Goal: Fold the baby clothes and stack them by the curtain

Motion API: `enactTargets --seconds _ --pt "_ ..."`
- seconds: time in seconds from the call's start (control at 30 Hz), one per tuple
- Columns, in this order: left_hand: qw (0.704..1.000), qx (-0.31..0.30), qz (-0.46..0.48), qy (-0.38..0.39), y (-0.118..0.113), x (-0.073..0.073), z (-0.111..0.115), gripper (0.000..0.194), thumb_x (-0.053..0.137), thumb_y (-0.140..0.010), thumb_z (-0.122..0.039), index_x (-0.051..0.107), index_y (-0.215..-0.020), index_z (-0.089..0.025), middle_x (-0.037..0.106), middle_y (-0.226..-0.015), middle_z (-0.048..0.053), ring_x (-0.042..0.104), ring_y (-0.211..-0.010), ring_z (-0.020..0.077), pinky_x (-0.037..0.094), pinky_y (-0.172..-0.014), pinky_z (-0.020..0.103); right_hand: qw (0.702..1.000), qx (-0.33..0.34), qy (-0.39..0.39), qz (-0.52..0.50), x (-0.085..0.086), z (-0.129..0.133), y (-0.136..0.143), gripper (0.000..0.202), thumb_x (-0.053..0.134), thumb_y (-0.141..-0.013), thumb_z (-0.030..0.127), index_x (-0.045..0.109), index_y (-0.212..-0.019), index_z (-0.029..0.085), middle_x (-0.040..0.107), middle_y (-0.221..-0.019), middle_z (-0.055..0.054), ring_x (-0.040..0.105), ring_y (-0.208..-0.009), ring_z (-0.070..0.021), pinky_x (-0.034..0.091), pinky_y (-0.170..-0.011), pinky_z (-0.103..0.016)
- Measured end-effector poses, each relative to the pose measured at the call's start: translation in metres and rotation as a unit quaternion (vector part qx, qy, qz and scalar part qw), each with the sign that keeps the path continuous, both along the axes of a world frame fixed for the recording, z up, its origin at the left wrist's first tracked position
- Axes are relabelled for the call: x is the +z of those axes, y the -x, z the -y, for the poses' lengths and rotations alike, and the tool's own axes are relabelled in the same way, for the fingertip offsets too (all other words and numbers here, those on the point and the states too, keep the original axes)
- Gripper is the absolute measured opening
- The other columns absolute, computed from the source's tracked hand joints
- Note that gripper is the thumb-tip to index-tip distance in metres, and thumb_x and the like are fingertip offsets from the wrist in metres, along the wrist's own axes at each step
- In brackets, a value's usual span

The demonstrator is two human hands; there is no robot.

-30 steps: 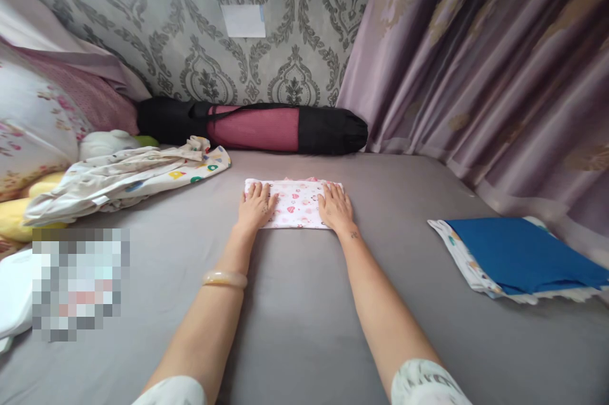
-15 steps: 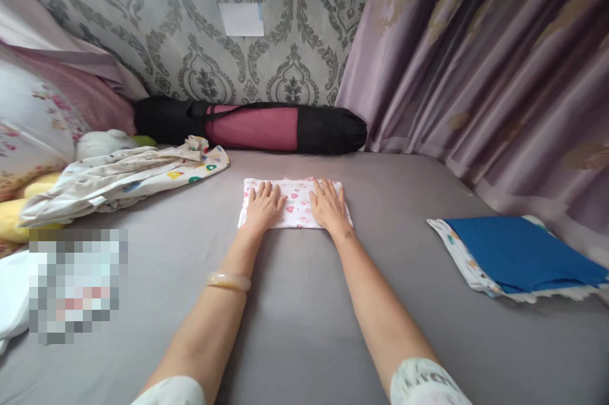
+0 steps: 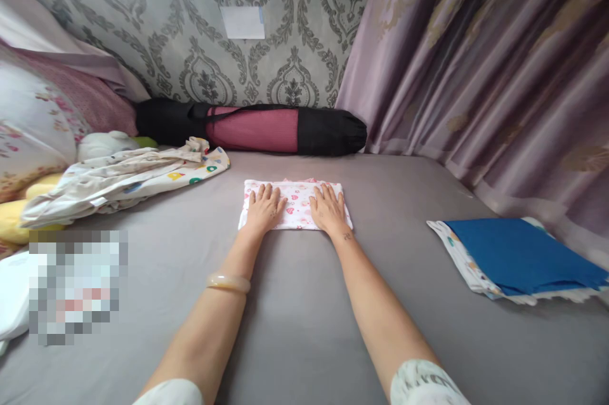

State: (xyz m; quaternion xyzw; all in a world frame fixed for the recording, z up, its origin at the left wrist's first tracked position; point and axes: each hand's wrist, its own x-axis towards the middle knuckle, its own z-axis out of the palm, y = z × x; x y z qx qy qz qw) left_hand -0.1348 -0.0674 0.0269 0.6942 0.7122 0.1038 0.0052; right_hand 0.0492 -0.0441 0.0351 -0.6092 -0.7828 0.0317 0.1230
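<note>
Cloth (image 3: 299, 205) lies longways left-to-right toward the bed's (image 3: 304, 316) far edge, left hand (image 3: 264, 209) and right hand (image 3: 328, 209) spread flat on opposite halves, gripping nothing.

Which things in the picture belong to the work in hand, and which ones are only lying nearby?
Apparently in use, judging by touch:
folded white cloth with pink print, under the left hand and right hand

Apparently just lying nearby, untouched:
blue cloth
crumpled patterned cloth
long black-and-pink bag
</note>
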Motion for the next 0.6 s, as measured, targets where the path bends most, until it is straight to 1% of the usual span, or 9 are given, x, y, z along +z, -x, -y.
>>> enactTargets --seconds 0.13,0.2,0.27,0.4,0.6 --pt "0.999 -0.023 -0.004 -0.036 -0.013 0.003 0.002 0.053 0.027 -0.099 -0.041 0.042 -0.144 -0.016 0.034 -0.154 0.015 0.023 -0.145 0.0288 0.015 -0.117 0.051 0.999 0.029 -0.023 -0.012 0.003 0.002 0.008 0.052 0.025 -0.101 0.035 0.037 -0.148 0.016 0.03 -0.157 -0.01 0.02 -0.145 -0.0241 0.008 -0.117 -0.048" --pt "0.998 -0.045 -0.004 -0.046 -0.019 0.0 0.002 0.052 0.027 -0.099 -0.039 0.043 -0.144 -0.017 0.035 -0.154 0.013 0.024 -0.145 0.0276 0.015 -0.118 0.05 0.999 0.046 -0.019 -0.013 0.002 0.003 0.012 0.051 0.026 -0.101 0.035 0.038 -0.147 0.018 0.029 -0.157 -0.009 0.02 -0.145 -0.023 0.008 -0.117 -0.046" --pt "0.998 -0.056 -0.001 -0.037 -0.023 -0.006 0.002 0.052 0.027 -0.099 -0.039 0.043 -0.143 -0.017 0.036 -0.154 0.013 0.025 -0.145 0.0279 0.014 -0.118 0.05 0.999 0.05 -0.006 -0.009 -0.001 0.005 0.015 0.05 0.026 -0.101 0.034 0.039 -0.147 0.018 0.03 -0.156 -0.009 0.021 -0.145 -0.0227 0.008 -0.117 -0.046" --pt "0.998 -0.053 0.005 -0.025 -0.024 -0.013 0.002 0.054 0.027 -0.098 -0.041 0.042 -0.144 -0.016 0.035 -0.154 0.015 0.026 -0.145 0.0293 0.012 -0.118 0.049 0.999 0.046 0.0 -0.007 -0.006 0.006 0.016 0.051 0.025 -0.101 0.034 0.039 -0.147 0.017 0.032 -0.156 -0.01 0.023 -0.144 -0.0238 0.007 -0.117 -0.047" --pt "0.998 -0.058 -0.016 -0.021 -0.023 -0.013 0.002 0.056 0.024 -0.099 -0.041 0.04 -0.145 -0.013 0.035 -0.153 0.017 0.026 -0.144 0.0313 0.013 -0.117 0.051 0.999 0.048 -0.003 -0.006 -0.008 0.005 0.015 0.051 0.025 -0.101 0.034 0.039 -0.147 0.017 0.033 -0.155 -0.01 0.023 -0.144 -0.0246 0.008 -0.117 -0.047"
